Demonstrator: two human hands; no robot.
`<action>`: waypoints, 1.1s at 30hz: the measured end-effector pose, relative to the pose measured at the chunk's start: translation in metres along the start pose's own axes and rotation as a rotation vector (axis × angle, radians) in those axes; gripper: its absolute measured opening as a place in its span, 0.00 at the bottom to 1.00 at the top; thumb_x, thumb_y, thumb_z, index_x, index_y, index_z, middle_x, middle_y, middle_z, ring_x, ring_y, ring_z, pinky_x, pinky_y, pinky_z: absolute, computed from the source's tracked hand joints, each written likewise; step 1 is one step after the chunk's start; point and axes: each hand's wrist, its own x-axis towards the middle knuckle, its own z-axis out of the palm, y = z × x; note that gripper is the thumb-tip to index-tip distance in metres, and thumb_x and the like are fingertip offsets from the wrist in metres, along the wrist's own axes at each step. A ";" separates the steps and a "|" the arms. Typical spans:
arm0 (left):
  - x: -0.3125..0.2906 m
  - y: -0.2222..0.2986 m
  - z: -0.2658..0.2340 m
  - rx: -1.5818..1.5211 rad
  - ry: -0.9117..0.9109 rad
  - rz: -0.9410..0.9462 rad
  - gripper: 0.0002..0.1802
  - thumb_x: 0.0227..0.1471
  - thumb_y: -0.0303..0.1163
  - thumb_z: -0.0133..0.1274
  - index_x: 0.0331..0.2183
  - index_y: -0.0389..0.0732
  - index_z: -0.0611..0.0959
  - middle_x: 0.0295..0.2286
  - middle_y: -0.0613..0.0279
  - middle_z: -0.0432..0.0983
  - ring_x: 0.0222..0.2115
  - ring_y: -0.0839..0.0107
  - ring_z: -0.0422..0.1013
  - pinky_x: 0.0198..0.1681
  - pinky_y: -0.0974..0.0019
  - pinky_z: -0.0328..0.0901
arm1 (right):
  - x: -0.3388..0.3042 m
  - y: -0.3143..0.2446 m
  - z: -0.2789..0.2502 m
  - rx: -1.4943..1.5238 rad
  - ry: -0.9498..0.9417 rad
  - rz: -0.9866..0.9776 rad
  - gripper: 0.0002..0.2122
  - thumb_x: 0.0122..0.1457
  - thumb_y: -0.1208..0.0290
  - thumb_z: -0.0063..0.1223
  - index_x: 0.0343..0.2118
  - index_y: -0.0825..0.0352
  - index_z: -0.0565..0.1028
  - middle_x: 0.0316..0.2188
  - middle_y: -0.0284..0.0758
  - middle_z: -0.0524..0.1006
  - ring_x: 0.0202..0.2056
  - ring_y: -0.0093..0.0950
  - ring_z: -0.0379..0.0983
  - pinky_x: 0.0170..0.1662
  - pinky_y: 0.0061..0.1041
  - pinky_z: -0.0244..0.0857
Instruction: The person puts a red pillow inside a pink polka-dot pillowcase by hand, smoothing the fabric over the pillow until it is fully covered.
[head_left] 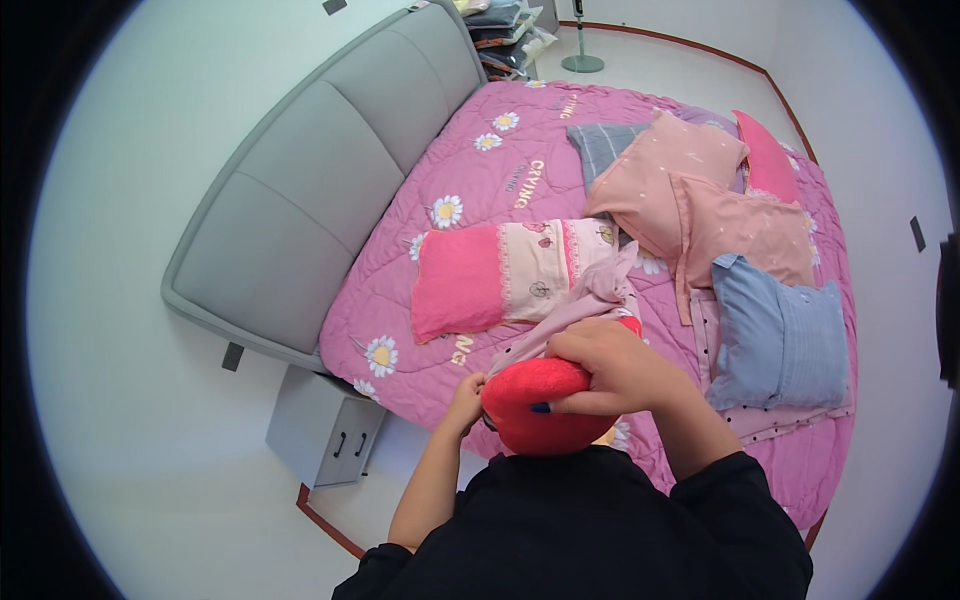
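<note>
The headboard (pixel 320 165) is at the left of the bed (pixel 470 195). On the bed, one pillow (pixel 460 285) lies in the middle, several pillows (pixel 775 335) to the right. The held cushion (pixel 535 415) is before the person.

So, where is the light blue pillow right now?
In the head view, the light blue pillow lies at right, on pink dotted fabric, beside a pale pink pillow.

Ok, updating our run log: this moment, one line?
right hand: gripping red cushion; left hand: at its left edge; blue pillow: on bed
</note>
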 end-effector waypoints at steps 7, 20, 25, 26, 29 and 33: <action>-0.012 0.012 -0.004 0.145 -0.054 0.075 0.06 0.48 0.28 0.50 0.30 0.38 0.73 0.25 0.64 0.73 0.25 0.80 0.68 0.27 0.76 0.61 | 0.001 0.023 0.024 0.050 0.022 0.103 0.19 0.40 0.56 0.59 0.28 0.67 0.69 0.22 0.42 0.71 0.27 0.40 0.69 0.31 0.34 0.60; -0.004 -0.048 -0.032 0.034 -0.081 -0.040 0.08 0.48 0.28 0.48 0.32 0.34 0.75 0.24 0.64 0.73 0.23 0.78 0.68 0.26 0.74 0.62 | -0.013 0.078 0.062 0.430 -0.424 0.647 0.28 0.48 0.47 0.52 0.46 0.66 0.69 0.37 0.40 0.75 0.39 0.32 0.71 0.44 0.27 0.62; 0.023 -0.027 -0.038 0.556 -0.129 0.184 0.07 0.42 0.27 0.50 0.27 0.34 0.77 0.22 0.59 0.73 0.22 0.67 0.69 0.26 0.68 0.64 | -0.011 0.055 0.055 0.514 -0.632 0.458 0.32 0.40 0.47 0.60 0.46 0.64 0.69 0.39 0.39 0.74 0.41 0.31 0.70 0.46 0.26 0.61; 0.029 -0.026 -0.035 0.799 -0.128 0.426 0.09 0.38 0.26 0.52 0.28 0.34 0.77 0.22 0.56 0.73 0.22 0.62 0.70 0.27 0.66 0.64 | -0.011 0.052 0.055 0.517 -0.638 0.456 0.32 0.40 0.47 0.60 0.46 0.64 0.69 0.39 0.39 0.74 0.41 0.31 0.70 0.46 0.26 0.61; 0.047 -0.014 -0.020 0.851 -0.210 0.437 0.12 0.33 0.26 0.53 0.28 0.35 0.77 0.22 0.52 0.74 0.24 0.56 0.70 0.29 0.63 0.64 | -0.011 0.046 0.055 0.395 -0.636 0.362 0.37 0.34 0.47 0.62 0.49 0.62 0.66 0.38 0.42 0.74 0.40 0.36 0.70 0.45 0.29 0.61; 0.064 -0.001 0.004 0.870 -0.438 0.260 0.12 0.33 0.27 0.53 0.27 0.36 0.77 0.23 0.52 0.74 0.26 0.59 0.71 0.29 0.63 0.65 | -0.018 0.041 0.063 0.308 -0.578 0.257 0.34 0.36 0.50 0.62 0.47 0.63 0.67 0.33 0.44 0.75 0.36 0.41 0.71 0.41 0.31 0.63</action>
